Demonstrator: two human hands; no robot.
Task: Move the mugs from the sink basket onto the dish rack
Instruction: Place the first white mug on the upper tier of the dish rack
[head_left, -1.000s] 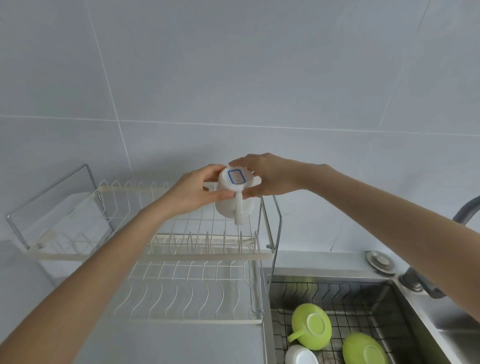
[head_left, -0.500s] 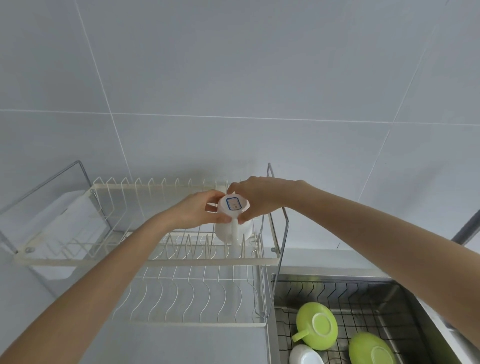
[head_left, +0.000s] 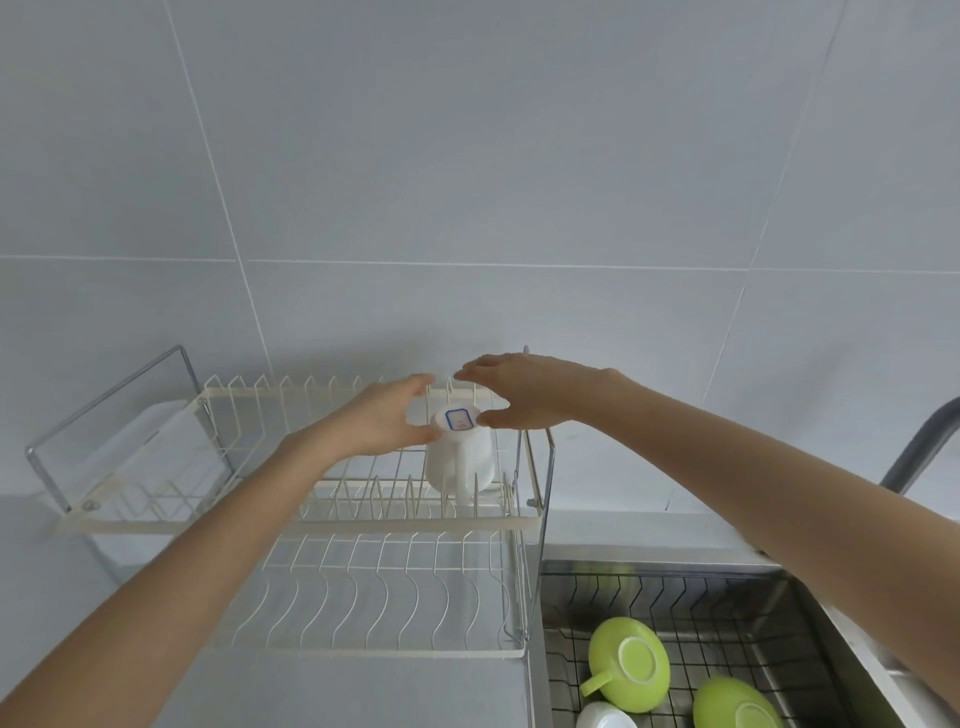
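A white mug (head_left: 460, 457) stands upside down on the right end of the upper tier of the cream wire dish rack (head_left: 363, 525), handle toward me, a blue-bordered label on its base. My left hand (head_left: 379, 421) and my right hand (head_left: 519, 395) hover on either side of its base, fingers spread, thumbs close to the base. In the sink basket (head_left: 727, 613) at the lower right lie two green mugs (head_left: 628, 665) (head_left: 737, 704) upside down and a white mug (head_left: 605, 717), cut off by the frame's edge.
The rack's lower tier (head_left: 374, 597) carries nothing. A chrome frame (head_left: 109, 415) rises at the rack's left end. A dark faucet (head_left: 919, 447) arches in at the right edge. The tiled wall stands right behind the rack.
The white mug has come down onto the rack's upper tier. Both hands have let go of it and spread their fingers.
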